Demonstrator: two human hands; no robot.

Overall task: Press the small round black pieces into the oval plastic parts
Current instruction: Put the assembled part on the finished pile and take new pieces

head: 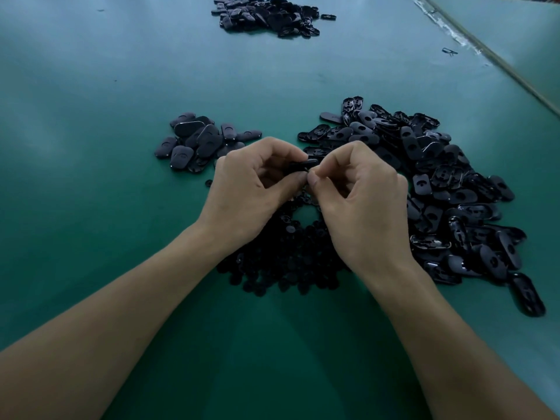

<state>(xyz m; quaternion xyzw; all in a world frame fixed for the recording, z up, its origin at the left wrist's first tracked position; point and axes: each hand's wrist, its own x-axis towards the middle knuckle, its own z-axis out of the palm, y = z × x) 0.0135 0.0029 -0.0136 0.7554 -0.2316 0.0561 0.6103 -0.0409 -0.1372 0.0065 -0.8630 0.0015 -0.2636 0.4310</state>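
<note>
Oval plastic parts (pixel 448 189) sit in the biggest heap, just right of the right hand (pixel 360 201). Small round black pieces (pixel 288 262) are piled under both wrists. A smaller batch of ovals (pixel 194 144) lies just beyond the left hand (pixel 251 189), probably done ones. The held oval part (pixel 304 165) is up off the surface (pixel 91 177) between both hands: left fingers curl round it, right thumb and forefinger pinch at its near end; can't tell if a round piece is under them. To seat it well: steady the oval in the left hand, square the piece over the hole, push straight, no tilt. Room: bare green left of the left hand and around the forearms. Far pile (pixel 266 15) is well beyond the hands, and the surface edge (pixel 500 62) is far right past the heap, well apart.
</note>
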